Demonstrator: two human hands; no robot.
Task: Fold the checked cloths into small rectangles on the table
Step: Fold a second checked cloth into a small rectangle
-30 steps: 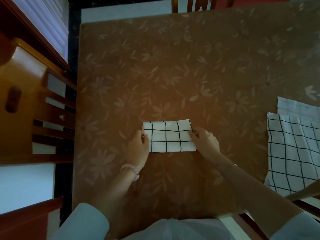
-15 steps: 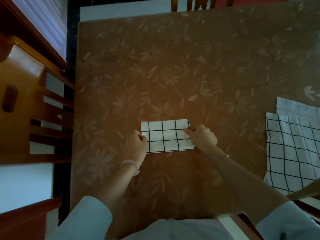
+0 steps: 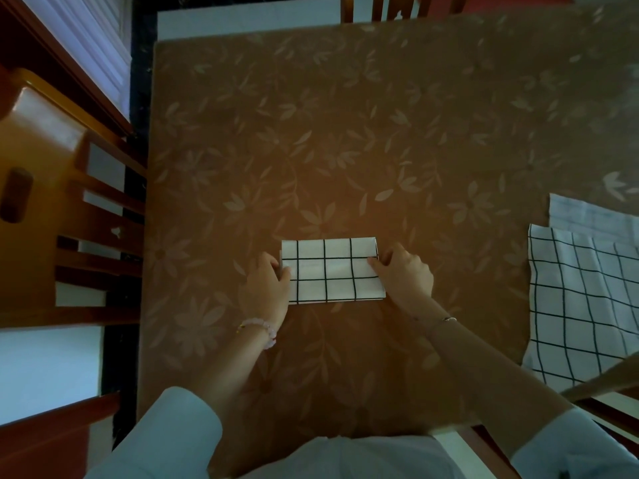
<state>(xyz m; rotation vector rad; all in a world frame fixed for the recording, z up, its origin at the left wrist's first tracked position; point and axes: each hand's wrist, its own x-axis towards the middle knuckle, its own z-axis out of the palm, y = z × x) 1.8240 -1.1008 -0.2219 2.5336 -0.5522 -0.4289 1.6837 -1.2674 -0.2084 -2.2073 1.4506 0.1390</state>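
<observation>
A white cloth with black checks, folded into a small rectangle (image 3: 333, 269), lies flat near the middle of the table (image 3: 345, 133). My left hand (image 3: 266, 286) pinches its left edge with thumb and fingers curled round it. My right hand (image 3: 403, 273) pinches the right edge the same way, thumb on top of the fabric. A second checked cloth (image 3: 584, 305) lies spread out at the table's right side, partly hanging over the near edge.
The table carries a brown covering with a pale leaf pattern. A wooden chair (image 3: 52, 209) stands close to the left edge, another chair back (image 3: 397, 5) at the far side. A lighter striped cloth (image 3: 587, 214) peeks out beyond the spread one.
Both hands stayed on the ends of the folded cloth; the fingers closed tighter on its edges and the cloth shifted slightly. The spread cloth has not moved.
</observation>
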